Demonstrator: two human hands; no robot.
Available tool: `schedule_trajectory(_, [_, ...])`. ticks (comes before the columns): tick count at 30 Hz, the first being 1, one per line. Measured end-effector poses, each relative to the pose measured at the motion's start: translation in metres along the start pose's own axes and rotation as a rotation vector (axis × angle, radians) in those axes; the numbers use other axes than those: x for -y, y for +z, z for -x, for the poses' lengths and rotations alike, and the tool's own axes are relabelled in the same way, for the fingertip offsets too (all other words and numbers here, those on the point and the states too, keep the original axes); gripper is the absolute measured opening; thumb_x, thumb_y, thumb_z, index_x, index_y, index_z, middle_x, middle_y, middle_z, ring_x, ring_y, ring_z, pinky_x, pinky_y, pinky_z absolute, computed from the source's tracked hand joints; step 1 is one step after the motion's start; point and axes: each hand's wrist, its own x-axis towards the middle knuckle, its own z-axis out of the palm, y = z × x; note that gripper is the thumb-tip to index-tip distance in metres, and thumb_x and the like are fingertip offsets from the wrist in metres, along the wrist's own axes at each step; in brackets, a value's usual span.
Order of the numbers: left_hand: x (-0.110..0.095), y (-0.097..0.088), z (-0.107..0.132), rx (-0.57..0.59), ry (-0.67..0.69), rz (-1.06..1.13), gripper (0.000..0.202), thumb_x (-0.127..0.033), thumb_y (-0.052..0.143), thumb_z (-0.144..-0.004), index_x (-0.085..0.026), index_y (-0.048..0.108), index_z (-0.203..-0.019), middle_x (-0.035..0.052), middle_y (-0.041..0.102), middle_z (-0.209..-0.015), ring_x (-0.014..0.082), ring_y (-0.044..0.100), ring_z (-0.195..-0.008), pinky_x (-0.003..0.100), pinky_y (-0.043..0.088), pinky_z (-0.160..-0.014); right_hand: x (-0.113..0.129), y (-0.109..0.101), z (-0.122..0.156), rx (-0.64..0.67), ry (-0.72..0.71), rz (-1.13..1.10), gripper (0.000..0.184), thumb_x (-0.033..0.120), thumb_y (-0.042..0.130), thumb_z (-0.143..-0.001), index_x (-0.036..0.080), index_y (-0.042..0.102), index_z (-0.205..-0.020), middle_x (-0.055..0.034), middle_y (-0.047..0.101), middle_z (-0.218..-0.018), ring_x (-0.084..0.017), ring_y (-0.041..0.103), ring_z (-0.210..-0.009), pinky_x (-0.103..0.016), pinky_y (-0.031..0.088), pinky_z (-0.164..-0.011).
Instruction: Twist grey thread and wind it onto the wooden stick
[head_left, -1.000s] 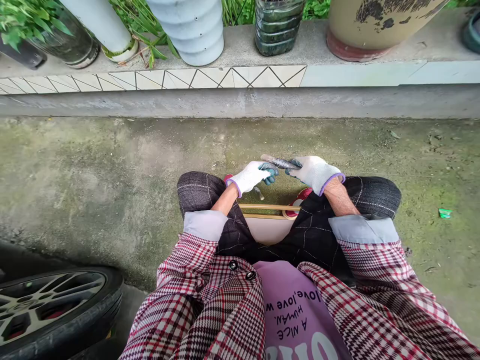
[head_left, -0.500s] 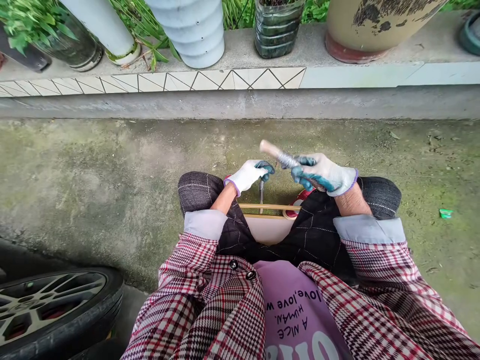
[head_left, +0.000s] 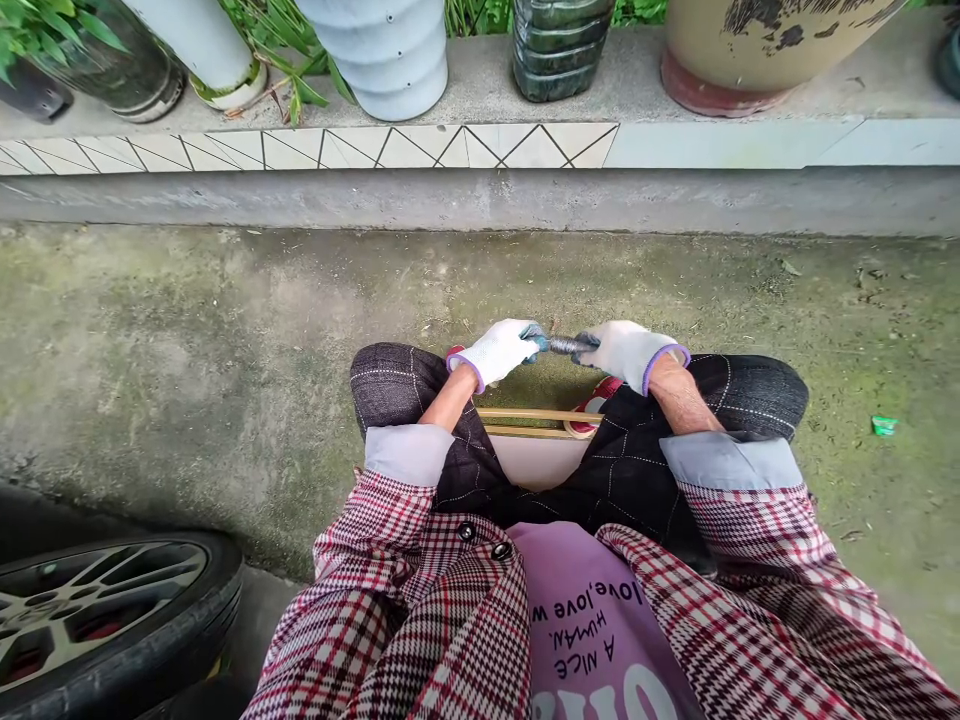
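Both hands are in white knitted gloves with blue-green coated fingers and purple cuffs. My left hand (head_left: 506, 350) is closed around one end of a short stick wound with silver wire (head_left: 564, 346). From the other side my right hand (head_left: 624, 352) grips the same stick, its fingers wrapped round it. Only the ribbed silver stretch between the gloves shows; both ends are hidden in the hands. The stick lies nearly level above the ground, between my knees.
Under me is a low stool with wooden bars (head_left: 540, 414). Beyond the mossy concrete ground (head_left: 262, 310) runs a tiled ledge (head_left: 420, 146) bearing several plant pots. A car wheel (head_left: 112, 610) stands at lower left, and a green wrapper (head_left: 885, 426) lies at right.
My right hand has lowered the stick from a raised slant to nearly level and moved left, close to my left hand. The thin metal piece hanging below my left hand no longer shows.
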Motion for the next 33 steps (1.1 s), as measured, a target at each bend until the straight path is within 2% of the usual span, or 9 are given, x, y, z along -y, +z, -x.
schedule_trajectory(5, [-0.004,0.004,0.001,0.037,-0.029,0.21,0.024,-0.014,0.056,-0.092,-0.014,0.078,-0.1,0.0023,0.074,-0.077,0.0127,0.065,-0.072,0.026,0.049,-0.073,0.004,-0.013,0.001,-0.032,0.065,0.087,0.025,0.039,0.067,-0.092,0.02,0.078,-0.105,-0.0062,0.075,-0.086,-0.02,0.063,-0.072,-0.03,0.041,-0.064])
schedule_trajectory(9, [-0.009,0.004,0.006,0.044,-0.027,0.267,0.022,-0.012,0.057,-0.093,-0.012,0.079,-0.099,0.0027,0.073,-0.075,0.0125,0.066,-0.073,0.026,0.05,-0.074,0.003,-0.01,0.005,-0.099,0.025,0.008,0.023,0.039,0.068,-0.09,0.021,0.077,-0.102,-0.0055,0.074,-0.086,-0.019,0.062,-0.073,-0.029,0.041,-0.064])
schedule_trajectory(11, [-0.011,0.004,0.008,0.041,-0.029,0.262,0.022,-0.01,0.058,-0.091,-0.012,0.079,-0.097,0.0025,0.073,-0.075,0.0119,0.065,-0.073,0.025,0.05,-0.074,0.004,-0.009,0.009,-0.132,0.032,-0.145,0.022,0.038,0.071,-0.088,0.02,0.075,-0.099,-0.0035,0.071,-0.079,-0.017,0.058,-0.067,-0.028,0.041,-0.06])
schedule_trajectory(16, [-0.007,0.006,0.008,0.074,-0.029,0.278,0.021,-0.012,0.059,-0.089,-0.012,0.079,-0.096,0.0054,0.077,-0.087,0.0127,0.067,-0.078,0.025,0.051,-0.075,0.015,-0.015,0.026,-0.14,0.027,-0.807,0.03,0.044,0.078,-0.08,0.018,0.07,-0.092,0.0003,0.06,-0.068,-0.011,0.048,-0.052,-0.024,0.04,-0.044])
schedule_trajectory(19, [-0.001,0.009,0.006,0.098,-0.013,0.211,0.02,-0.013,0.061,-0.086,-0.012,0.079,-0.095,0.005,0.079,-0.09,0.0132,0.067,-0.079,0.027,0.052,-0.078,0.016,-0.019,0.035,-0.114,-0.026,-0.959,0.035,0.045,0.084,-0.075,0.018,0.069,-0.089,0.0007,0.059,-0.068,-0.01,0.048,-0.05,-0.023,0.04,-0.04])
schedule_trajectory(24, [0.012,0.008,-0.001,-0.007,-0.048,0.13,0.016,-0.019,0.063,-0.086,-0.016,0.078,-0.088,0.0055,0.077,-0.085,0.0168,0.065,-0.077,0.03,0.052,-0.076,0.012,-0.018,0.04,0.113,-0.061,-0.893,0.036,0.045,0.086,-0.072,0.018,0.072,-0.091,0.0017,0.062,-0.064,-0.009,0.048,-0.047,-0.022,0.041,-0.04])
schedule_trajectory(28, [0.013,-0.001,-0.004,-0.04,0.095,0.078,0.015,-0.021,0.063,-0.084,-0.015,0.076,-0.087,0.0056,0.076,-0.087,0.0182,0.065,-0.081,0.03,0.05,-0.079,0.015,-0.018,0.042,0.272,-0.08,-0.777,0.031,0.04,0.084,-0.07,0.017,0.073,-0.087,0.0023,0.061,-0.061,-0.009,0.048,-0.046,-0.023,0.039,-0.042])
schedule_trajectory(30, [0.009,-0.005,-0.003,-0.026,0.15,0.022,0.02,-0.023,0.061,-0.084,-0.015,0.077,-0.09,0.0044,0.077,-0.091,0.0182,0.065,-0.087,0.03,0.049,-0.082,0.016,-0.016,0.041,0.331,-0.095,-0.669,0.028,0.038,0.081,-0.071,0.018,0.076,-0.089,0.0011,0.065,-0.065,-0.01,0.052,-0.05,-0.024,0.04,-0.045])
schedule_trajectory(33, [0.003,-0.008,0.0,-0.025,0.116,-0.071,0.022,-0.025,0.06,-0.085,-0.015,0.078,-0.091,0.0022,0.076,-0.088,0.0172,0.064,-0.085,0.029,0.047,-0.082,0.014,-0.01,0.033,0.354,-0.146,-0.384,0.019,0.035,0.074,-0.077,0.021,0.078,-0.088,0.0001,0.069,-0.069,-0.014,0.056,-0.056,-0.027,0.039,-0.051])
